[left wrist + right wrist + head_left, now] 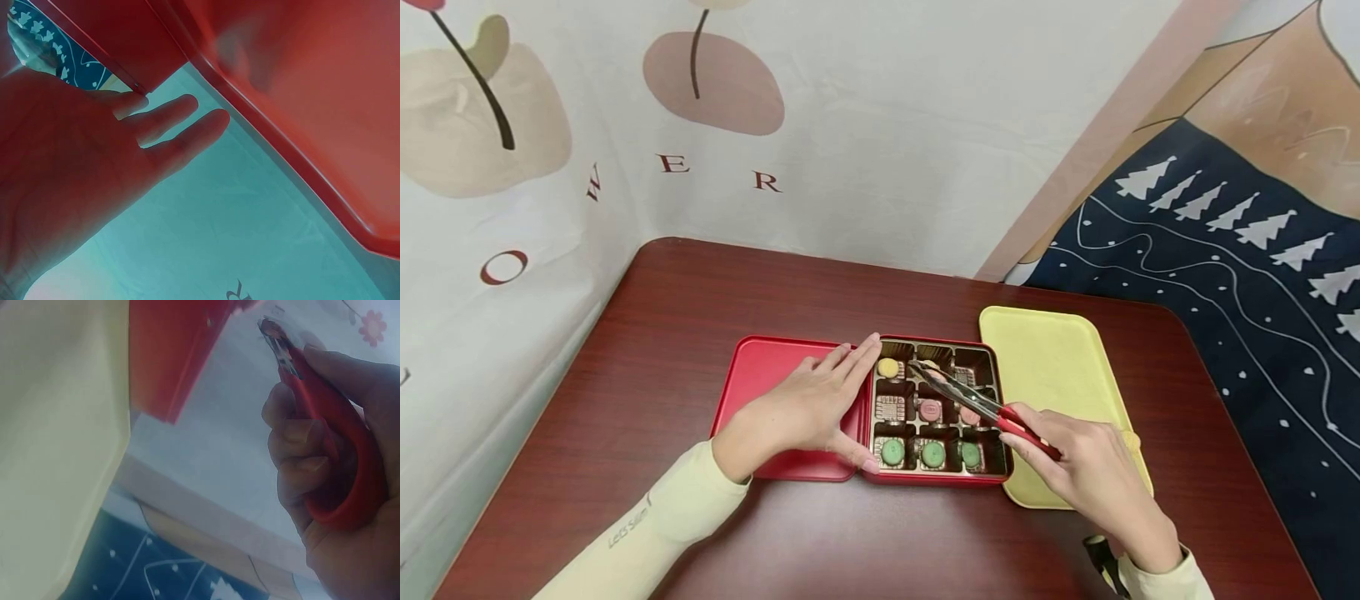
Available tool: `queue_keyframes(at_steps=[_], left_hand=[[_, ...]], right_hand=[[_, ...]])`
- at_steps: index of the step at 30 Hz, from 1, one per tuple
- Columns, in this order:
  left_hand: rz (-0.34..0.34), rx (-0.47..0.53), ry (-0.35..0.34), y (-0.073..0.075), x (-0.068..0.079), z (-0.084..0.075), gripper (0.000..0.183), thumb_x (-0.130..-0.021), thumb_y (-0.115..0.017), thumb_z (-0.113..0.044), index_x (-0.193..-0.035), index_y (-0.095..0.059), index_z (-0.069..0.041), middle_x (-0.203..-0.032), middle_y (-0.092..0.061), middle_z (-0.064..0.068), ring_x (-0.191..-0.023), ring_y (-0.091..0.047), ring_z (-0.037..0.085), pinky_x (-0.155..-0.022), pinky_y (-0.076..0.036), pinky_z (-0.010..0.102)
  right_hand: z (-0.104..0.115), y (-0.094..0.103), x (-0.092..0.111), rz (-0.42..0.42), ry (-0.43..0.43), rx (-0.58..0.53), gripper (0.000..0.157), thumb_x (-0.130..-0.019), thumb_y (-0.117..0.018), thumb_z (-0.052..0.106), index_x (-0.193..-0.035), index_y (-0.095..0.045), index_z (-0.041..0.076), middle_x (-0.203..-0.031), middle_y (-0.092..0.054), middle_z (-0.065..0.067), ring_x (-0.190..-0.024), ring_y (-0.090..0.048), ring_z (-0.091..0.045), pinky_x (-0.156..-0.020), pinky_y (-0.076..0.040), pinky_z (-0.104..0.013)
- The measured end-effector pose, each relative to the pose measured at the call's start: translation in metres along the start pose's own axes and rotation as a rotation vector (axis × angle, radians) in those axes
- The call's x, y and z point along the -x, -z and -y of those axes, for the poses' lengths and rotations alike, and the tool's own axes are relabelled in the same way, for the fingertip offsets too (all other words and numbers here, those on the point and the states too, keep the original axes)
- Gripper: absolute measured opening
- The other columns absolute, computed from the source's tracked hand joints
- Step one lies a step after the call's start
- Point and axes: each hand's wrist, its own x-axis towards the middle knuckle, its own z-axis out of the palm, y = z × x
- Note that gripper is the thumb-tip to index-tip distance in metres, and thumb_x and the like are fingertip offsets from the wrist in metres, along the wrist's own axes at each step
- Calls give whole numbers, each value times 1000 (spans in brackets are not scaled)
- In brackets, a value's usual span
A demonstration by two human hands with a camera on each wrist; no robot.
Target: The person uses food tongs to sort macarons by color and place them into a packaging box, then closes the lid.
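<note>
A red tin (940, 479) with a gold divided insert stands before me. Three green round sweets (933, 454) fill its near row; pink ones (930, 410) sit in the middle row. In the far row is a yellow one (888, 367), with another yellow one partly hidden behind the tongs. My right hand (1090, 458) grips the red-handled tongs (340, 437), their metal tips reaching into the far middle compartment; I cannot tell whether they pinch a sweet. With fingers and thumb spread straight, my left hand (820, 400) rests along the tin's left rim.
Left of the tin lies a flat red lid (767, 375), partly under my left hand. A pale yellow tray (1045, 350) lies to the right, with a small yellow round piece (1131, 440) at its right edge. The brown table (700, 283) meets printed cloth walls behind.
</note>
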Motion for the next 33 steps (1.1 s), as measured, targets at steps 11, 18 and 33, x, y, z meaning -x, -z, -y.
queue_keyframes(at_steps=[11, 18, 33], left_hand=[[10, -1, 0, 1, 1, -1, 157, -69, -83, -86, -176, 2, -8, -183, 3, 8, -164, -17, 44, -122, -25, 73], [13, 1, 4, 2, 1, -1, 156, -70, -84, -85, -176, 2, -8, -183, 3, 8, -164, -17, 44, -122, -24, 73], [13, -19, -3, 3, 0, -3, 157, -69, -83, -86, -176, 2, -8, -183, 3, 8, -163, -20, 43, -123, -25, 72]], right_hand=[[5, -19, -2, 3, 70, -37, 39, -106, -74, 43, -125, -84, 11, -94, -80, 7, -59, -51, 6, -50, -38, -13], [8, -24, -3, 32, 80, -14, 47, -110, -65, 51, -126, -83, 10, -82, -74, 13, -56, -41, 7, -49, -33, -13], [7, -28, 0, 27, 91, 2, 47, -109, -66, 52, -126, -83, 11, -80, -71, 12, -55, -42, 5, -48, -37, -16]])
